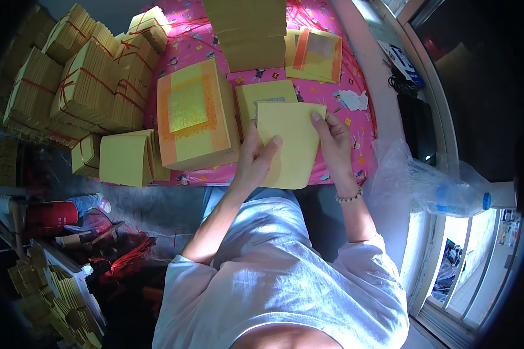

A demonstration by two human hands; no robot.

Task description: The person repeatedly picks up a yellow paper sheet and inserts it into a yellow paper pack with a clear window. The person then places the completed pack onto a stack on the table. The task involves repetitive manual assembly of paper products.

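My left hand (pixel 258 155) and my right hand (pixel 335 140) hold plain yellow joss paper (pixel 291 145) between them, above the table's near edge. The left thumb lies on its face, and the fingers go behind its left edge. The right hand pinches the upper right corner. Whether it is one sheet or a thin wad, I cannot tell. Partly hidden behind it lies a low pile of joss paper (pixel 262 91) with a silver patch. To the left stands a thick stack of joss paper (pixel 195 110) with a gold square and orange bands on top.
A pink patterned cover (pixel 367 152) lies over the table. Bundles tied with red string (pixel 84 87) crowd its left side. A tall yellow stack (pixel 247 35) and a silver-patched pile (pixel 314 53) stand at the back. Right of me are a plastic bottle (pixel 457 199) and clear bag (pixel 393 174).
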